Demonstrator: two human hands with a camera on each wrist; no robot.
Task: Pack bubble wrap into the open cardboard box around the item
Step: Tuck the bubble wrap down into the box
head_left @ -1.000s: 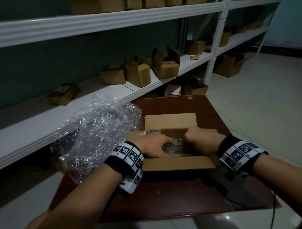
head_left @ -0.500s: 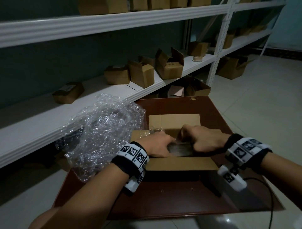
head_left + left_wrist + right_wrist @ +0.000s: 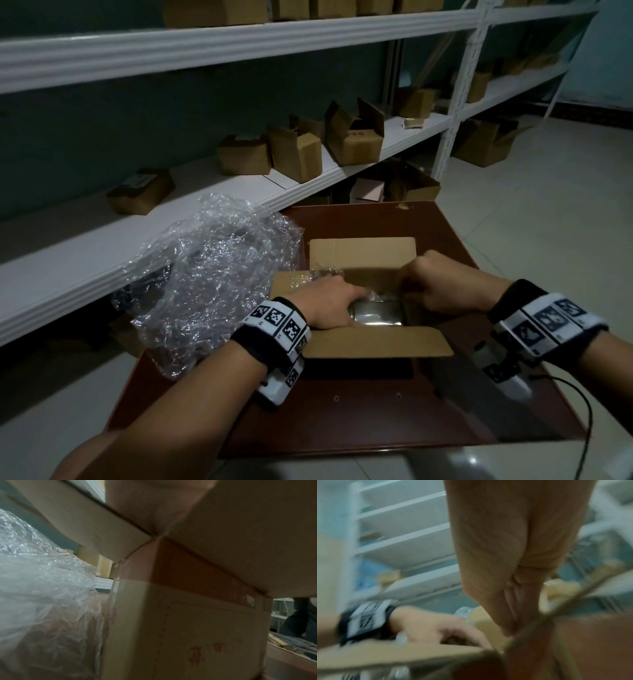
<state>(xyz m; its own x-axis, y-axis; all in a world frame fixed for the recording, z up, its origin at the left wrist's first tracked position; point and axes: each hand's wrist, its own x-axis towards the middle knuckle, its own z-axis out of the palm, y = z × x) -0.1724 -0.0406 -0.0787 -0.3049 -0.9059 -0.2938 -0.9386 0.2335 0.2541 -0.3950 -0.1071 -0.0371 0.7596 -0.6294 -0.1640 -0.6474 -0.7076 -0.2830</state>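
Observation:
An open cardboard box (image 3: 363, 253) stands on a dark red-brown table (image 3: 376, 404). Inside lies a dark, shiny item (image 3: 376, 310) under clear wrap. My left hand (image 3: 329, 301) reaches in at the box's left side, fingers curled down onto bubble wrap (image 3: 325, 275) by the item's left edge; the right wrist view shows those fingers (image 3: 453, 632) bent. My right hand (image 3: 435, 284) is at the box's right side, its fingers (image 3: 508, 601) pushed straight down inside the wall, tips hidden. A big loose heap of bubble wrap (image 3: 212, 274) sits left of the box (image 3: 188, 628).
White shelving (image 3: 239, 44) runs along the left and back, holding several small cardboard boxes (image 3: 352, 140). More boxes (image 3: 411, 188) sit on the floor beyond the table. Pale tiled floor (image 3: 548, 222) lies to the right. A black cable (image 3: 589, 418) hangs from my right wrist.
My right hand has slid from the middle of the box to its far right side. My left hand stays at the left side of the item.

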